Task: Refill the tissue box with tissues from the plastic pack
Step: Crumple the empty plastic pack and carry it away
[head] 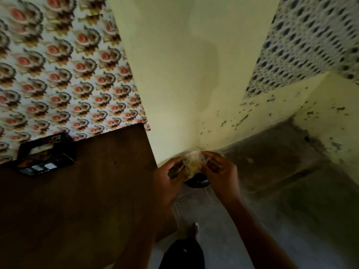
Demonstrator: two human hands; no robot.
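Both hands grip crumpled plastic pack beside table; tissue box on table

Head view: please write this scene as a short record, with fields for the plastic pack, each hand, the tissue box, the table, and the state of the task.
plastic pack: crumpled clear plastic pack, held up between both hands, off the table, beyond its right edge
left hand: left hand grips the pack's left side
right hand: right hand pinches the pack's right side
tissue box: dark tissue box at the table's far left, by the patterned wall; something pale shows in its top slot
table: brown wooden table
task state: cannot tell whether the box has been refilled
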